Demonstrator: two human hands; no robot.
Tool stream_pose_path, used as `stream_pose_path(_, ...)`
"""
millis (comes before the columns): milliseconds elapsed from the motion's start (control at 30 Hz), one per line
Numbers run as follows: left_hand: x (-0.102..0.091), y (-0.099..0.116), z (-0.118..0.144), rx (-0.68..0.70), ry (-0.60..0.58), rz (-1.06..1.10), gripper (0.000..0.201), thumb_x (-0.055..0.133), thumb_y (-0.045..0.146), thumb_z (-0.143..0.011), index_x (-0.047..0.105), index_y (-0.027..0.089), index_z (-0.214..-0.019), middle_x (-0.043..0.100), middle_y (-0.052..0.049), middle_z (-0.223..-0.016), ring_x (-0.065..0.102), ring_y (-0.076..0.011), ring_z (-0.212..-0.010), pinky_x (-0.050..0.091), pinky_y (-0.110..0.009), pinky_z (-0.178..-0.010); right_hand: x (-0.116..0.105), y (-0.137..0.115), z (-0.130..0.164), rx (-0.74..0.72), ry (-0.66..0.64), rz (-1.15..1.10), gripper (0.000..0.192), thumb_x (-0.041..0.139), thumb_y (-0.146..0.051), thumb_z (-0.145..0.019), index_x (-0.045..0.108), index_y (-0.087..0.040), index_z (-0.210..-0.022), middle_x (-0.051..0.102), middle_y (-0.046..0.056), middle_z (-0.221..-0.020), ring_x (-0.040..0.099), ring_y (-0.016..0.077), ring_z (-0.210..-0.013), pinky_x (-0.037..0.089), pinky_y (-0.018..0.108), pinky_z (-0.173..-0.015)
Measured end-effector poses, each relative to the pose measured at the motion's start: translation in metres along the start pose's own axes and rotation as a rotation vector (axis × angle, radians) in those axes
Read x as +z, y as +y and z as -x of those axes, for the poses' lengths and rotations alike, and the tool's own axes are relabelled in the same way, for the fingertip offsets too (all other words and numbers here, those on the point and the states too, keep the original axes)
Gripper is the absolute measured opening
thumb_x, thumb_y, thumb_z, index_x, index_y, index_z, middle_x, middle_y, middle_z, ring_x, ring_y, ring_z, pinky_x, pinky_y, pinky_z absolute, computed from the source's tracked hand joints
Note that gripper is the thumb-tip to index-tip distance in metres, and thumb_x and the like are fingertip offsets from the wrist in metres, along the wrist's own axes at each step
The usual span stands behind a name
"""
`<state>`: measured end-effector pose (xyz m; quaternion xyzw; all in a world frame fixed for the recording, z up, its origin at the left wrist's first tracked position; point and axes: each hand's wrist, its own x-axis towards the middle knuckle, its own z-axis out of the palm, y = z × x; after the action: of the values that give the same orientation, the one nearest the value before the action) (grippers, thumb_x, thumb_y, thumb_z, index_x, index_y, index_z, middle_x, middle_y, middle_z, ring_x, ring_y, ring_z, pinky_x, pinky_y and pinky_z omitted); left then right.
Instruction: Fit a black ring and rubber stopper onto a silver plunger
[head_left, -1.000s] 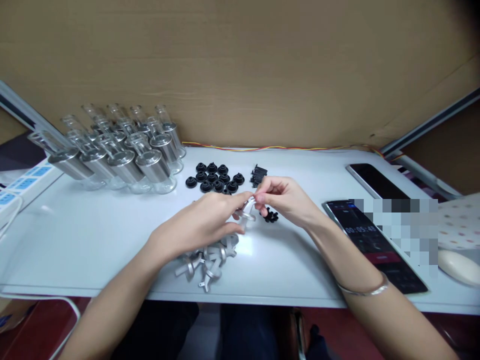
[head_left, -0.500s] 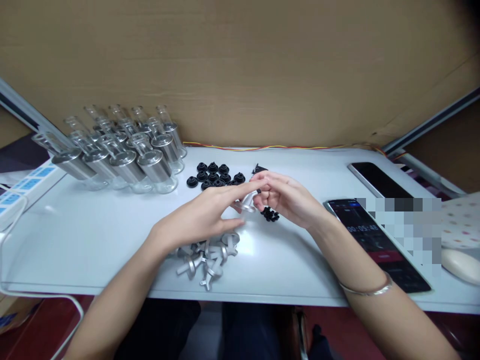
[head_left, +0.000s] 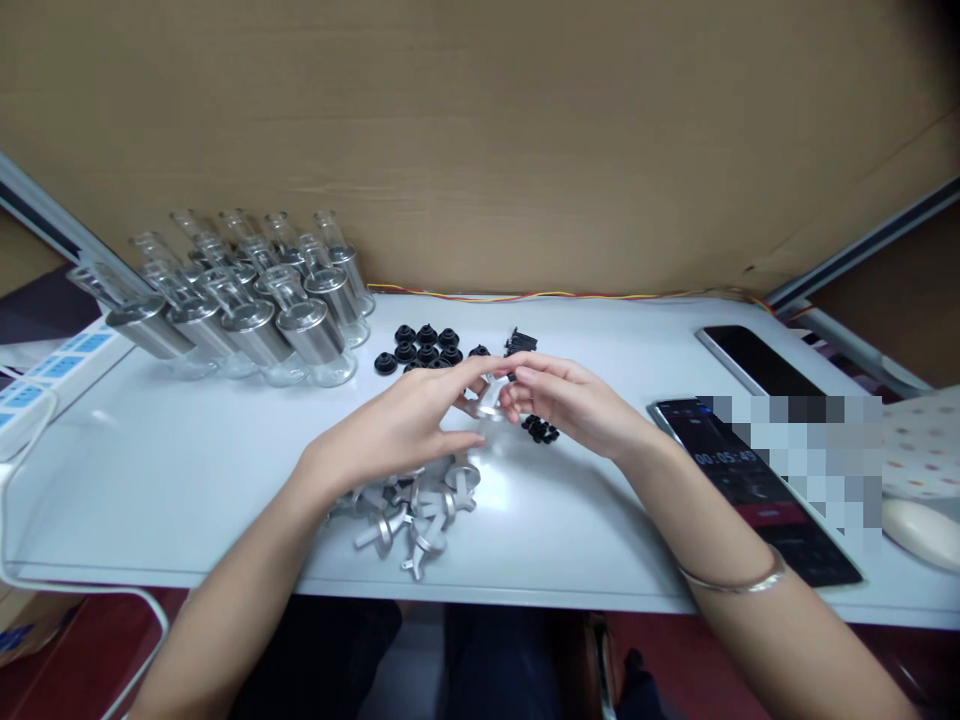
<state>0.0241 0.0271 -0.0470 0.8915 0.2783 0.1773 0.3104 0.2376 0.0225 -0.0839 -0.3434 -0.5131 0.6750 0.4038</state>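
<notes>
My left hand [head_left: 412,415] is closed around a silver pour spout [head_left: 491,405] with a round flange, its thumb stretched out below. Close against it, my right hand [head_left: 566,405] has its fingers curled at the spout's top, pinching a small black part [head_left: 512,377] mostly covered by the fingertips. Both hands meet above the table. Under my left wrist lies a pile of similar silver spouts [head_left: 427,520]. Black ribbed stoppers [head_left: 426,353] stand in rows behind my left hand. Small black pieces [head_left: 541,430] lie beneath my right hand, and thin black pins [head_left: 521,341] lie beyond it.
Several glass bottles with metal sleeves [head_left: 311,330] stand at the back left, near a white power strip [head_left: 52,385]. A phone showing a timer [head_left: 750,490] lies at right, with another dark phone [head_left: 757,360] behind it. Cardboard [head_left: 480,150] closes off the back.
Both hands have shifted slightly with the spout, and the right fingers have curled further over its top. More of the black pins shows behind them.
</notes>
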Motion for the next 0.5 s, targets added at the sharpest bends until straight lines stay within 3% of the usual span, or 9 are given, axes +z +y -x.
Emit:
stream_pose_path(167, -0.0016, 0.0020, 0.0006, -0.024, 0.006, 0.009, 0.053, 0.060, 0.021, -0.082, 0.039, 0.026, -0.131, 0.062, -0.004, -0.115, 0.062, -0.0198, -0.104, 0.048, -0.030, -0.085, 0.0027, -0.0044, 0.0015, 0.005, -0.029, -0.116, 0.019, 0.071, -0.032, -0.076, 0.068, -0.019, -0.090, 0.065, 0.000, -0.073, 0.058, 0.0091, -0.062, 0.044, 0.023, -0.059)
stream_pose_path(500, -0.0038, 0.0048, -0.0005, -0.043, -0.022, 0.118, 0.042, 0.058, 0.017, -0.084, 0.041, 0.020, -0.123, 0.063, -0.009, -0.116, 0.060, -0.0204, -0.110, 0.049, -0.032, -0.088, 0.0033, -0.0068, 0.0038, 0.058, -0.056, -0.203, 0.027, 0.068, -0.026, -0.076, 0.069, -0.015, -0.100, 0.065, 0.002, -0.071, 0.054, 0.0075, -0.055, 0.043, 0.023, -0.053)
